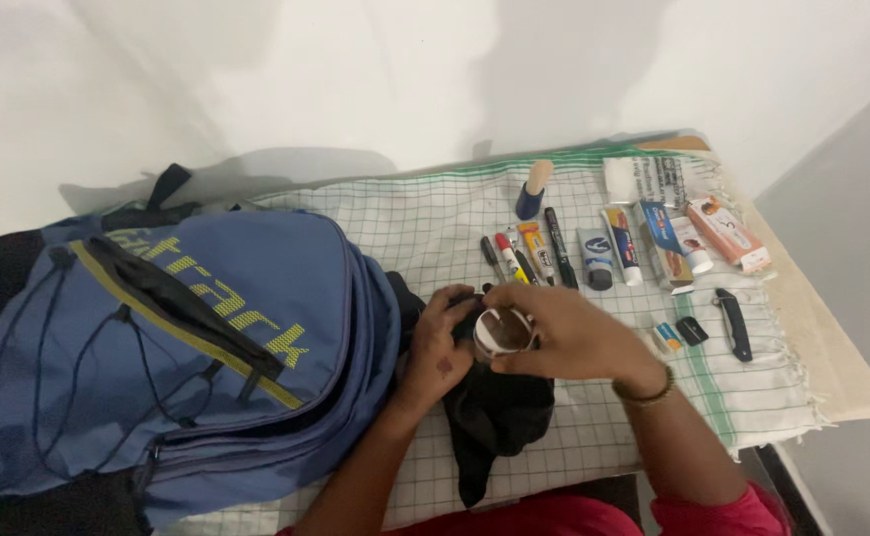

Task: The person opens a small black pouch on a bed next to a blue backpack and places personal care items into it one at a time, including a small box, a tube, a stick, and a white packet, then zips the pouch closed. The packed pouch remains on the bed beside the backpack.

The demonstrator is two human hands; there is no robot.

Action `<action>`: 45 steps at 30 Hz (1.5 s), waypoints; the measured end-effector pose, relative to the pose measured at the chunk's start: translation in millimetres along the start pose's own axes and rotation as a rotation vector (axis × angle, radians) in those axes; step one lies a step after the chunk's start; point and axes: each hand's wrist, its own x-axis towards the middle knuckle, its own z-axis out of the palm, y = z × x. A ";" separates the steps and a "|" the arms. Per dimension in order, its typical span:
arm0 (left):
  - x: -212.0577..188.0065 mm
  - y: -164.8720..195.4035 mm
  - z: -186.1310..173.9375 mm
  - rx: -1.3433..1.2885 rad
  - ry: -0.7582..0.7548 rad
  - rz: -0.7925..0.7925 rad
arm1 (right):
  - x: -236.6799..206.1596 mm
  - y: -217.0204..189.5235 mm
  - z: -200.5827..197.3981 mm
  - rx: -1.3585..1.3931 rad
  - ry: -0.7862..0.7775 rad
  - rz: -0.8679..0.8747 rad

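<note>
- Both hands meet at centre frame: right hand [564,333] pinches a small round brown-and-white container [503,332] from above, left hand [438,342] cups its side, steadying it over a black cloth pouch [495,417]
- Blue backpack [172,347] fills the left, crowding the left wrist
- Pens, markers [529,253] and tubes [619,248] are lined up upper right on the checked cloth [425,218] over the surface, well apart from the grip

Domestic room, most likely a home. Evidence: a small table [857,382] set against plain white walls [356,79], covered with a checked cotton cloth [425,223] with green borders. Personal toiletry tubes [622,246] and pens [557,246] lie near the table's far right corner; a blue backpack [157,357] occupies the left end.
</note>
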 end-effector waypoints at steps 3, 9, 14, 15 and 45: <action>1.8 2.0 -0.9 0.001 0.052 0.059 | 3.6 10.4 18.4 -0.066 -0.004 0.079; 3.5 4.4 -2.7 -0.049 0.050 0.067 | 10.3 34.4 52.4 -0.126 0.124 0.145; 3.0 6.3 -5.8 -0.066 0.123 0.142 | 10.7 50.2 82.5 -0.172 0.224 0.026; 3.2 6.9 -6.6 -0.075 0.121 0.151 | 11.9 53.3 86.5 -0.169 0.244 -0.032; 6.7 12.0 -9.1 -0.047 0.233 -0.017 | 11.7 63.5 96.7 -0.384 0.285 -0.123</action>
